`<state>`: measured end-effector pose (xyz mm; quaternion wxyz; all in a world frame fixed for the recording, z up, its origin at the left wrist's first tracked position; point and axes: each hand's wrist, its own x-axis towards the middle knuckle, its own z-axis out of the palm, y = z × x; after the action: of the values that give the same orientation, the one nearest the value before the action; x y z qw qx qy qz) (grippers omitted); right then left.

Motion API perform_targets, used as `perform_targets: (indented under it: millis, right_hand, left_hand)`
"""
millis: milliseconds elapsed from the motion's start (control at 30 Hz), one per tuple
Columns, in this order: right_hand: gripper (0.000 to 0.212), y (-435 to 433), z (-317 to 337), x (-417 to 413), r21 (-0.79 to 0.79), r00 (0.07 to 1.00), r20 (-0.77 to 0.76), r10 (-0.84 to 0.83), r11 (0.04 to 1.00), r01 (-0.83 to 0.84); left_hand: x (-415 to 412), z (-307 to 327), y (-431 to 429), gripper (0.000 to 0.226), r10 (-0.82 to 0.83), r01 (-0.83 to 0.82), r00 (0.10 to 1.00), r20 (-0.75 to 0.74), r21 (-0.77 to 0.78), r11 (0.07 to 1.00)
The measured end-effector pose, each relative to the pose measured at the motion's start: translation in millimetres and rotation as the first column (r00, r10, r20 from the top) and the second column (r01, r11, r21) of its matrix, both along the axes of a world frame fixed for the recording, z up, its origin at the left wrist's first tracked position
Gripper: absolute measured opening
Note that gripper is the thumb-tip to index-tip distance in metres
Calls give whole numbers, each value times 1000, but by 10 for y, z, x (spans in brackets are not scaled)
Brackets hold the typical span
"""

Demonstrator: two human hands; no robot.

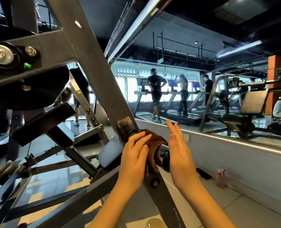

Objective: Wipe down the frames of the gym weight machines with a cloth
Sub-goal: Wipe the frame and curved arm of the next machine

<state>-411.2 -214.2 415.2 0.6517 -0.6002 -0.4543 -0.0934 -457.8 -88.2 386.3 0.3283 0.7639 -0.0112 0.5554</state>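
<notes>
Head view: left hand (pixel 134 159) presses cloth (pixel 155 145) onto the frame (pixel 93 63) peg (pixel 165 156), fingers seemingly straight, right hand (pixel 181 155) hovers open alongside; best to wrap and twist.

On my feed: two bare hands either side of the cloth (pixel 154 145), one on it, one held flat.

I see the left hand (pixel 134 155) laid palm-down on the cloth's left side, its fingers (pixel 139 137) close together and nearly straight, resting on the fabric; the thumb is hidden from me. The right hand (pixel 179 150) stands edge-up just right of the cloth, palm turned toward it, fingers straight and pointing up and away, holding nothing. The left forearm (pixel 113 199) and right forearm (pixel 202 198), both bare, rise from below the cloth and converge toward it.
</notes>
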Motion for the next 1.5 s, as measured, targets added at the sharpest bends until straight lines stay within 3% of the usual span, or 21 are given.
perform_targets:
  millis: [167, 333, 500, 600, 700, 800, 900, 1033, 1100, 1167, 1333, 1433, 1500]
  right_hand:
    - [55, -22, -23, 13, -50, 1000, -1, -4, 999, 3]
    - [42, 16, -14, -6, 8, 1000, -13, 13, 1000, -13]
    - [41, -19, -20, 20, -26, 1000, -14, 22, 999, -22]
    - [37, 2, -38, 8, 31, 999, -10, 37, 999, -36]
    - [37, 10, -9, -1, 47, 998, -30, 51, 998, -49]
    - [36, -29, -23, 9, 0, 998, -31, 58, 998, -59]
    - [35, -38, -81, 4, 7, 997, -28, 72, 997, -72]
    - [33, 6, -65, -3, 52, 997, -34, 68, 996, -66]
    - [32, -17, -31, 12, 14, 998, -28, 58, 998, -58]
    - [37, -41, -36, 36, -44, 999, -6, 47, 998, -48]
    - [48, -52, -23, -1, -38, 996, -36, 83, 996, -84]
    - [44, -96, 12, -2, -60, 990, -74, 123, 990, -127]
    - [44, -149, 28, 4, -96, 983, -102, 154, 982, -163]
  left_hand:
    - [129, 174, 8, 19, 44, -47, 998, -35, -89, 995]
    - [110, 142, -31, 22, -11, 11, 1000, 3, 53, 999]
    - [163, 289, 103, 26, 47, -52, 995, -92, -53, 997]
    - [-7, 162, -282, 21, -13, 21, 997, -80, 94, 995]
    - [34, 274, -90, 34, 19, 1, 993, -116, 173, 985]
    - [114, 415, 157, 30, 60, -47, 981, -187, 73, 996]
    - [47, 258, -132, 20, 50, -43, 988, -146, 50, 998]
    - [-12, 235, -186, 36, 21, -2, 989, -149, 129, 992]
    - [59, 400, 10, 50, 75, -36, 972, -225, 174, 984]
    - [89, 471, 39, 41, 95, -55, 953, -287, 145, 988]
    - [-66, 264, -355, 26, -15, 27, 989, -148, 76, 997]
    - [-13, 394, -264, 38, 73, -48, 965, -254, 103, 994]
    - [46, 538, -197, 40, 137, -131, 929, -345, 42, 991]
